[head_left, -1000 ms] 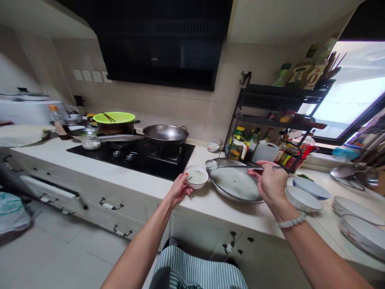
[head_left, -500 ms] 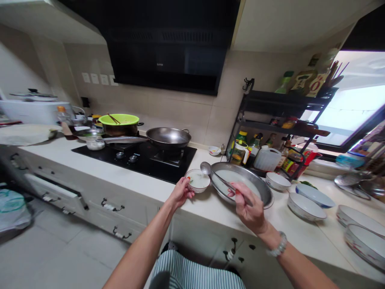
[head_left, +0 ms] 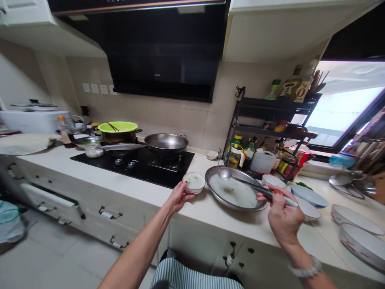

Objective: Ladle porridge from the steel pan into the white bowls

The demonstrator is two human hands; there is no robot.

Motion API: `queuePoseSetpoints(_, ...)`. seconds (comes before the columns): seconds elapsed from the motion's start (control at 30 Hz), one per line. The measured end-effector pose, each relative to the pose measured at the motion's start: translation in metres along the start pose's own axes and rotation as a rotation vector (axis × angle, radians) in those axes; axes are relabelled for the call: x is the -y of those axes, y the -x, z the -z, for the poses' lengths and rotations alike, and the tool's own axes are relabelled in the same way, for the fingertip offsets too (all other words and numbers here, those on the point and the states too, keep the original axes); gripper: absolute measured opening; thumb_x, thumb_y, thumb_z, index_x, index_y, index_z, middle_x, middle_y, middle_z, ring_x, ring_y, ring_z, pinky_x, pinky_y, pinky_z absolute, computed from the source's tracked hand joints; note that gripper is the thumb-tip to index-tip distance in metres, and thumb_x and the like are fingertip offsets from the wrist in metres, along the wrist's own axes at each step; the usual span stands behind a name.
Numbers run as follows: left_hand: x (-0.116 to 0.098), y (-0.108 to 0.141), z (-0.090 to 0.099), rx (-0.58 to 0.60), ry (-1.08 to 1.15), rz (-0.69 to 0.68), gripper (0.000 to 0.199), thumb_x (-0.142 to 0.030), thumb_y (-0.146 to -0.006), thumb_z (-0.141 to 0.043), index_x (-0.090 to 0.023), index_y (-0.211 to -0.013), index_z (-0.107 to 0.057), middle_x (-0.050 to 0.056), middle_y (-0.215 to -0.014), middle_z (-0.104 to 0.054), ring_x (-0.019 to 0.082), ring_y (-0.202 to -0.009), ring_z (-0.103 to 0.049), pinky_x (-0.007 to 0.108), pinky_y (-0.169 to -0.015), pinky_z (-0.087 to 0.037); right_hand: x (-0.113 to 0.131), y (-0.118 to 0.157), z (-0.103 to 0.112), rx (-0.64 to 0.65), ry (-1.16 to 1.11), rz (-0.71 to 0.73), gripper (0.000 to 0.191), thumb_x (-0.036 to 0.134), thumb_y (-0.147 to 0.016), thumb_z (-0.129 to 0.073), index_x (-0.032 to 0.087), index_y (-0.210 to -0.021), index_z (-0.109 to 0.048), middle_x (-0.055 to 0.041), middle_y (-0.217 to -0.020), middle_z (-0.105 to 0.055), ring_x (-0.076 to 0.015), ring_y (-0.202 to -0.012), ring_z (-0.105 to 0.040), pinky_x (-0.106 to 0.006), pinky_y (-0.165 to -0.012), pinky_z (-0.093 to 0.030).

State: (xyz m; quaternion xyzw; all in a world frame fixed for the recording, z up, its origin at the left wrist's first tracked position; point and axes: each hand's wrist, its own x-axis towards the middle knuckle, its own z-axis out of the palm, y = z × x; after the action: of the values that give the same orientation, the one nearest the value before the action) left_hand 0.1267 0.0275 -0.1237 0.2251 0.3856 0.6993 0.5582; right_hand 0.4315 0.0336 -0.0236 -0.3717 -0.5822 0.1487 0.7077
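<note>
My left hand (head_left: 179, 195) grips the rim and side of a small white bowl (head_left: 195, 183), which holds a whitish liquid with a few darker bits. In my right hand (head_left: 284, 214) is the dark handle of a metal ladle (head_left: 224, 173), my fingers closed round it. The ladle's head is above the far left part of a wide metal basin (head_left: 215, 193). Pale, cloudy liquid (head_left: 231, 190) fills much of the basin, with a darker patch near its middle. The small bowl stands just left of the basin, close to the hob's corner.
A wok (head_left: 166, 143) and a pot topped by a lime-green basin (head_left: 118, 127) stand on the black hob (head_left: 141, 170). Several bowls (head_left: 362, 243) line the counter's right side. Behind the metal basin stands a black rack (head_left: 264, 107) with bottles.
My right hand has moved right, carrying the ladle from beside the small bowl to over the basin. A dark patch now shows in the basin's liquid. My left hand keeps its grip.
</note>
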Motion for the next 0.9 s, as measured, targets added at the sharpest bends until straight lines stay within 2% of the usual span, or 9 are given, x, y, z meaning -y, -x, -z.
queuePoseSetpoints(0.2,-0.008,0.002,-0.001,-0.007,0.036,0.057,0.017,-0.019,-0.092,-0.059,-0.012,-0.107,-0.055,0.009,-0.082,-0.066,0.019,-0.067,-0.071,0.031,-0.061,-0.063,0.0,0.001,0.022,-0.042,0.068,-0.072,0.042,0.055,-0.085,-0.055,0.015,-0.092,-0.064,-0.0056,-0.06,-0.067,-0.0235,-0.053,-0.068,-0.038,-0.059,-0.057)
queuePoseSetpoints(0.3,-0.013,0.0,-0.001,-0.037,0.063,0.077,0.02,-0.016,-0.091,-0.061,-0.011,-0.109,-0.057,0.012,-0.086,-0.067,0.021,-0.072,-0.073,0.03,-0.062,-0.064,-0.002,0.003,0.028,-0.073,0.108,-0.102,0.043,0.056,-0.084,-0.054,0.015,-0.09,-0.064,-0.0076,-0.064,-0.069,-0.0236,-0.053,-0.068,-0.037,-0.059,-0.056)
queuePoseSetpoints(0.47,-0.023,-0.009,0.0,-0.062,0.116,0.036,0.026,-0.012,-0.088,-0.065,-0.009,-0.113,-0.057,0.011,-0.086,-0.067,0.023,-0.076,-0.074,0.037,-0.069,-0.066,-0.007,0.01,0.035,-0.105,0.07,-0.194,0.045,0.058,-0.08,-0.058,0.014,-0.09,-0.063,-0.0097,-0.073,-0.071,-0.0214,-0.052,-0.067,-0.036,-0.058,-0.056)
queuePoseSetpoints(0.63,-0.034,-0.019,-0.002,-0.045,0.119,0.076,0.033,-0.013,-0.087,-0.065,-0.008,-0.118,-0.056,0.018,-0.096,-0.069,0.028,-0.084,-0.074,0.031,-0.061,-0.065,-0.008,0.019,0.041,-0.17,0.006,-0.279,0.038,0.05,-0.079,-0.062,0.014,-0.092,-0.062,-0.0097,-0.082,-0.07,-0.0186,-0.052,-0.066,-0.032,-0.056,-0.055)
queuePoseSetpoints(0.73,-0.038,-0.028,-0.006,-0.056,0.144,0.124,0.037,-0.013,-0.087,-0.065,-0.007,-0.122,-0.055,0.02,-0.099,-0.069,0.031,-0.087,-0.074,0.028,-0.057,-0.064,-0.009,0.022,0.045,-0.181,-0.018,-0.303,0.035,0.046,-0.079,-0.061,0.014,-0.092,-0.062,-0.0079,-0.08,-0.069,-0.0183,-0.054,-0.067,-0.031,-0.057,-0.055)
queuePoseSetpoints(0.9,-0.04,-0.044,-0.013,-0.086,0.17,0.141,0.035,-0.01,-0.087,-0.064,-0.007,-0.12,-0.055,0.019,-0.096,-0.069,0.033,-0.089,-0.074,0.028,-0.058,-0.064,-0.016,0.023,0.053,-0.178,-0.008,-0.327,0.037,0.047,-0.08,-0.06,0.013,-0.093,-0.064,-0.0061,-0.072,-0.069,-0.0189,-0.055,-0.068,-0.029,-0.056,-0.055)
